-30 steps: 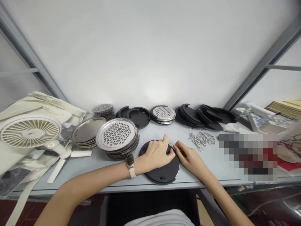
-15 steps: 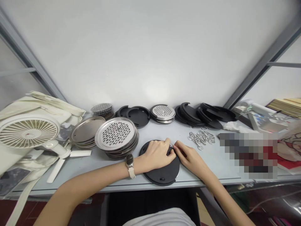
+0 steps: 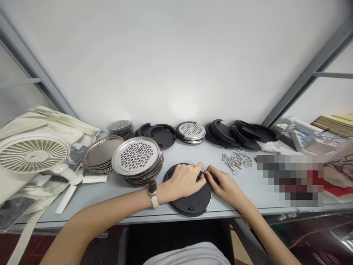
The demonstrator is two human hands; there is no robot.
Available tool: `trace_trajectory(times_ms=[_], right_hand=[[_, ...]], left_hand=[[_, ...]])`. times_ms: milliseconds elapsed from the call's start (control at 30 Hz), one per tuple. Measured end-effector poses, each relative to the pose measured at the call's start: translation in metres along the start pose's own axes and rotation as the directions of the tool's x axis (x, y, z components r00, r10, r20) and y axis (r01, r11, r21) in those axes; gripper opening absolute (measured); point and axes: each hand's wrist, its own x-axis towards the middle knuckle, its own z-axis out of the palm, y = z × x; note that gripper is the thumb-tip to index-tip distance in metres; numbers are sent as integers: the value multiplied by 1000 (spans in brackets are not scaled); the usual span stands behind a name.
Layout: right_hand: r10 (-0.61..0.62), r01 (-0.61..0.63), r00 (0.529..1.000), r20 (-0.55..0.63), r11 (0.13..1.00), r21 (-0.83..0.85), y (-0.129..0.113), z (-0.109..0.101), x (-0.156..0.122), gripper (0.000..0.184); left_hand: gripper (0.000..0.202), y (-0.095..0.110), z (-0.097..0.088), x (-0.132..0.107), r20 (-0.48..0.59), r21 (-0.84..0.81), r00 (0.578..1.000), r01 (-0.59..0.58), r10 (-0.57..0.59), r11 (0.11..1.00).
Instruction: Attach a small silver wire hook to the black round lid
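The black disc (image 3: 190, 201) lies at the table's (image 3: 110, 191) near edge under the left hand (image 3: 183, 180), palm-down with fingers curled, its grip unclear, while the right hand (image 3: 224, 186) just beside it pinches a small metal clip (image 3: 203, 170) at the disc's far rim.

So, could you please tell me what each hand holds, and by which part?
Left hand presses the black disc at its far rim; right hand pinches a small metal clip there, mostly hidden.
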Motion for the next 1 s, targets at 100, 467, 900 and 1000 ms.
trace_trajectory(times_ms=[100,467,900,1000], right_hand=[[4,-4,1000,-2,1000,5,0,0,0,22],[12,-12,1000,-25,1000,1,0,2,-1,21],[27,-29,998,-56,999,-36,4,4,-3,21],[14,-17,998,-61,999,-38,3,4,-3,21]], left_hand=[[19,-1,0,0,0,-10,1000,-11,11,1000],[18,-2,-1,0,23,-38,999,-33,34,999],[15,-2,-1,0,19,-52,999,-40,41,998],[16,-1,-1,0,17,-45,999,-40,41,998]])
